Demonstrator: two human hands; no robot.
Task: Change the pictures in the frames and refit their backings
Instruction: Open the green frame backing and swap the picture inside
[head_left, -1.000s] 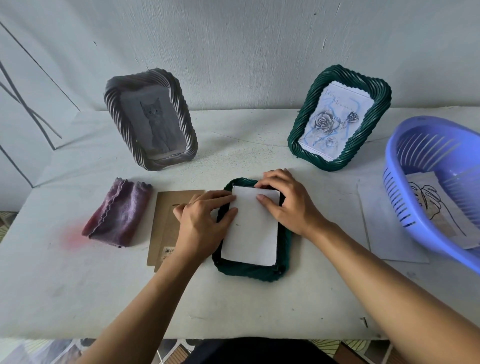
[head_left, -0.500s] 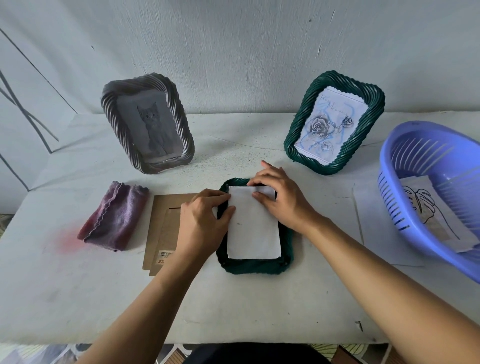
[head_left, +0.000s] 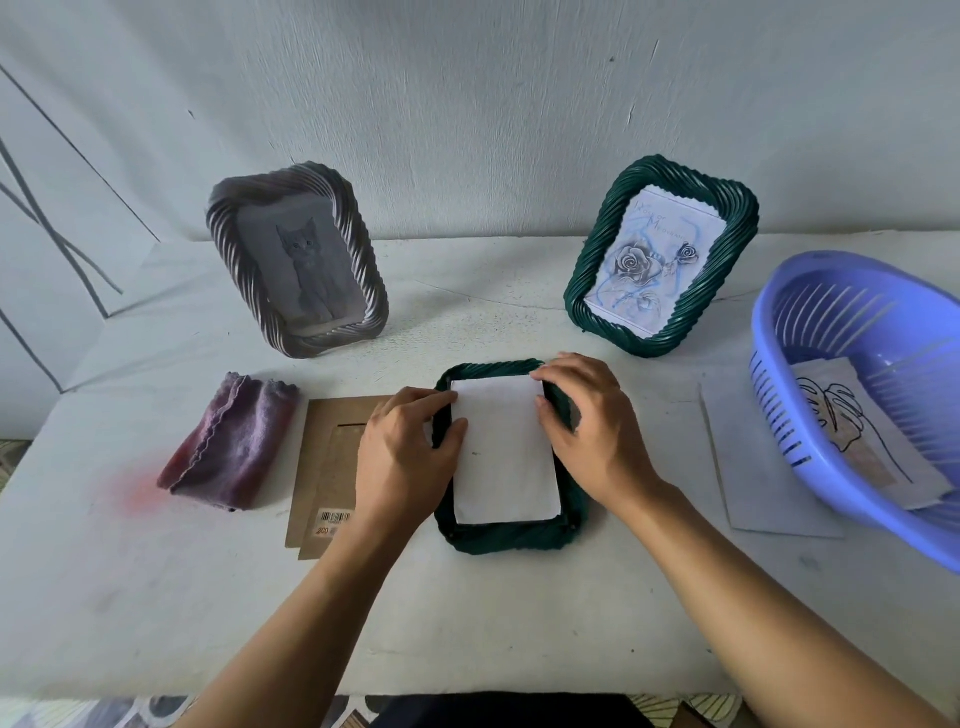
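A dark green woven frame (head_left: 511, 538) lies face down at the table's middle. A white picture sheet (head_left: 501, 452), blank side up, sits in its back recess. My left hand (head_left: 402, 457) rests over the frame's left rim, with thumb and forefinger tips pressing the sheet's left edge. My right hand (head_left: 592, 431) lies over the right rim, and its fingertips press the sheet's right edge and top right corner. The brown cardboard backing (head_left: 327, 457) lies flat to the left, partly under my left hand.
A grey frame with a cat picture (head_left: 298, 260) stands at the back left, and a green frame with a rose picture (head_left: 660, 254) at the back right. A folded purple cloth (head_left: 231, 441) lies left. A blue basket (head_left: 872, 338) holding a leaf drawing (head_left: 852, 431) sits right, beside a white sheet (head_left: 753, 457).
The tilted white sheet has been squared up inside the frame. My right hand slid from the sheet's top to its right edge, and my left hand stayed at the left edge.
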